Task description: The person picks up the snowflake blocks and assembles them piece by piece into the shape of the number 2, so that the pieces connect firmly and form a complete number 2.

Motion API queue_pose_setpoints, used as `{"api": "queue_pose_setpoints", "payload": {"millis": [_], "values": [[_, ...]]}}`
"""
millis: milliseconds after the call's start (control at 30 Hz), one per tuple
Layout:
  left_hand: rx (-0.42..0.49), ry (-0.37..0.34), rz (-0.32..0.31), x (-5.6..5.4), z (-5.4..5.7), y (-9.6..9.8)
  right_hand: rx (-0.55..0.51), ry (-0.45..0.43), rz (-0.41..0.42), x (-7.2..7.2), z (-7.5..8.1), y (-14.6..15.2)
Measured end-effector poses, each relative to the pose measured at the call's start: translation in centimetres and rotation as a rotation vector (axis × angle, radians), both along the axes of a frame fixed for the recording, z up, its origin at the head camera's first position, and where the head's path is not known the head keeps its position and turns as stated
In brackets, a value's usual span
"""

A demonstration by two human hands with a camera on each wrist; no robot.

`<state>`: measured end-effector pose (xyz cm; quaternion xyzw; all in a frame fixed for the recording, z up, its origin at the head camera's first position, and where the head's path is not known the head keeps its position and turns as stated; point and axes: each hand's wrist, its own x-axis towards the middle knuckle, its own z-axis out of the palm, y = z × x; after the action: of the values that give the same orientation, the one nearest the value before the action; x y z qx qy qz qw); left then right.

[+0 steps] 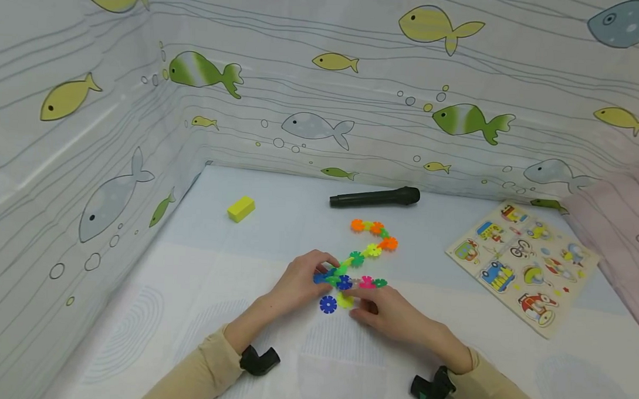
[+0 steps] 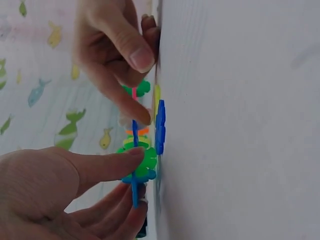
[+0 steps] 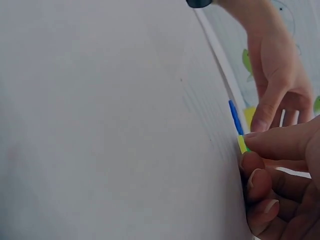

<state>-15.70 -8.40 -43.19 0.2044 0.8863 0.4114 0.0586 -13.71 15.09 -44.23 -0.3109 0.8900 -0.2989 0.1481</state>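
Note:
My left hand (image 1: pixel 298 279) pinches the blue and green end of a chain of interlocking snowflake discs (image 1: pixel 357 259) between thumb and fingers. In the left wrist view, the thumb presses on a green disc (image 2: pixel 147 162) slotted with blue ones. Across from it, my right hand (image 1: pixel 395 313) reaches in with its index finger near the chain, thumb apart, other fingers bent. A yellow disc (image 1: pixel 345 301) lies partly under that index finger; whether they touch is unclear. Beside it a loose blue disc (image 1: pixel 328 304) lies flat. Pink (image 1: pixel 366 281) and green discs show just beyond my right fingers.
A black microphone (image 1: pixel 375 197) lies behind the chain. To the back left sits a yellow block (image 1: pixel 241 209). A wooden picture puzzle board (image 1: pixel 523 265) lies at the right. Fish-printed curtains (image 1: pixel 281 92) hang around the table.

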Motion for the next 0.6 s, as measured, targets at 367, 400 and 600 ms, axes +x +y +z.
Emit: {"api": "queue_pose_setpoints", "payload": {"millis": [367,400,600], "values": [[0.006,0.014,0.001,-0.09,-0.15,-0.04,-0.018,0.000,-0.014,-0.02,-0.18,-0.06],[0.005,0.014,0.002,-0.08,-0.15,-0.04,-0.014,0.000,-0.016,-0.01,-0.19,-0.06],[0.004,0.006,0.008,-0.04,-0.05,0.01,0.008,-0.005,-0.018,0.03,-0.14,-0.09]]}}
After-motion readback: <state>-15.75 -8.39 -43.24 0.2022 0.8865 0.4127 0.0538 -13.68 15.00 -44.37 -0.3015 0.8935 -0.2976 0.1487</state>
